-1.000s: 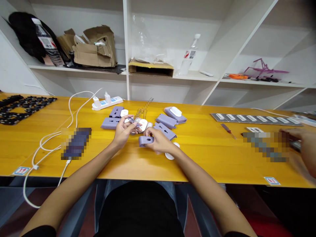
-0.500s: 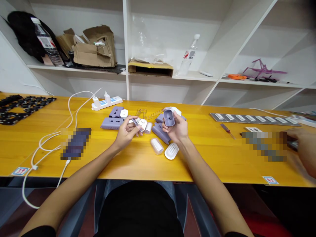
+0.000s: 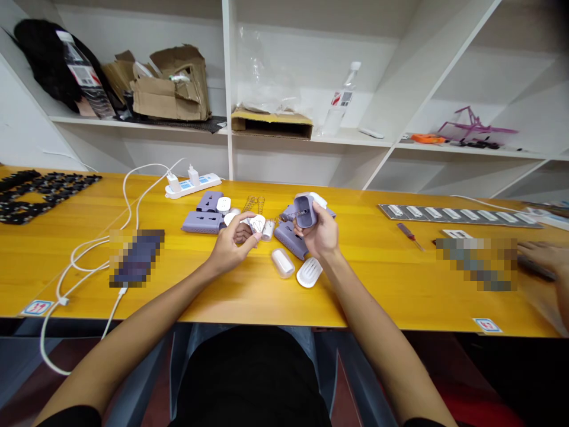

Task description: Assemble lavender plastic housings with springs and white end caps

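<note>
Yellow table [image 3: 213, 299] is carrying purple housings [image 3: 201, 223]; right hand [image 3: 322, 235] is gripping a hollow purple part [image 3: 304, 219]; left hand [image 3: 231, 245] is holding fingers half-curled, contents unclear.

From my head, one camera looks forward and down, fairly near the table [image 3: 368, 302] across mid-frame, with shelves [image 3: 227, 83] filling the top; the dark upper-right corner may be partly blocked.

Springs [image 3: 260, 206] behind left hand [image 3: 235, 242]; screwdriver [image 3: 405, 231] right
</note>
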The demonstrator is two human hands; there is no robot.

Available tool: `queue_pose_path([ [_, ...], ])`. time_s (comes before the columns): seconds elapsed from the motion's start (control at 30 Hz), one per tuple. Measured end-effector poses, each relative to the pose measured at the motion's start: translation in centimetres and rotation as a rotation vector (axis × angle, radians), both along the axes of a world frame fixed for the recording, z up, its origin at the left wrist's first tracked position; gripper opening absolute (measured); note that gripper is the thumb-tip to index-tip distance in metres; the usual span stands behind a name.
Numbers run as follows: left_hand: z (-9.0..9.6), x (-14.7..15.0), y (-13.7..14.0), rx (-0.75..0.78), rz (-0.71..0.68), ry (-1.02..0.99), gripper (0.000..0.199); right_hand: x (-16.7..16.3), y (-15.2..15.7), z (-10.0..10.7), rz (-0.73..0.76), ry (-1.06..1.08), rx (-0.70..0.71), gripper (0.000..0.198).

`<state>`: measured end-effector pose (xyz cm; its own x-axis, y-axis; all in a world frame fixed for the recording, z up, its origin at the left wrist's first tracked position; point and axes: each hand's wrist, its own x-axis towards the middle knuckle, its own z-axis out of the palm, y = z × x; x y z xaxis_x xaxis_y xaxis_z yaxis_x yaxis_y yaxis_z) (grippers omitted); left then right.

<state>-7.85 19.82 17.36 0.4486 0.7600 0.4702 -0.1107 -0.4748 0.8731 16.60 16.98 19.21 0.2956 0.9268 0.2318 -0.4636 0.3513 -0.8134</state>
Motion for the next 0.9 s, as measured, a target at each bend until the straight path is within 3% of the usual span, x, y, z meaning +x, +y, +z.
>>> queue_pose_path([
  [0.53, -0.2, 0.0, 0.0, 0.045, 0.044, 0.012, 0.050, -1.2, -0.8, 0.8, -0.136, -0.203, 0.020, 0.039],
  [0.9, 0.2, -0.1, -0.3, 0.131, 0.049, 0.058, 0.050, -1.3, -0.4, -0.2, -0.209, -0.325, 0.007, 0.040],
])
